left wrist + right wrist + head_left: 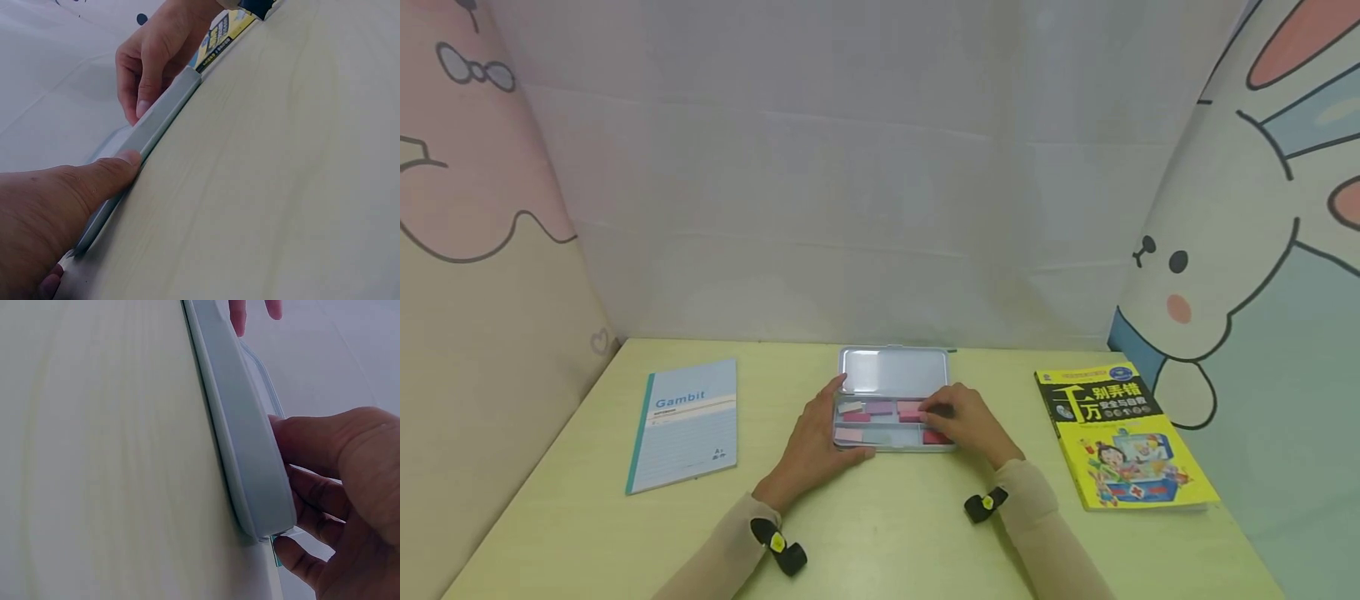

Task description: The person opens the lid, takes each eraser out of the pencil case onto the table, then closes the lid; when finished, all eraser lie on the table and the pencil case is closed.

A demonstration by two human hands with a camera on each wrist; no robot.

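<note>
A pale blue tin case [893,447] lies with its lid [895,372] folded back, away from the person. Small pink, white, lilac and pale green blocks sit in its two long compartments. My left hand [815,437] holds the case's left end, its thumb [109,175] against the front wall and its fingers along the side. With thumb and fingertips, my right hand [967,421] pinches a pink block [910,417] at the right of the back compartment. A red block [935,437] lies below that hand. In the right wrist view the case wall hides the fingertips.
A light blue notebook [688,425] lies on the left of the table [880,525]. On the right is a yellow and black book [1127,442]. A white sheet [880,208] hangs behind the table, with cartoon-printed panels at both sides.
</note>
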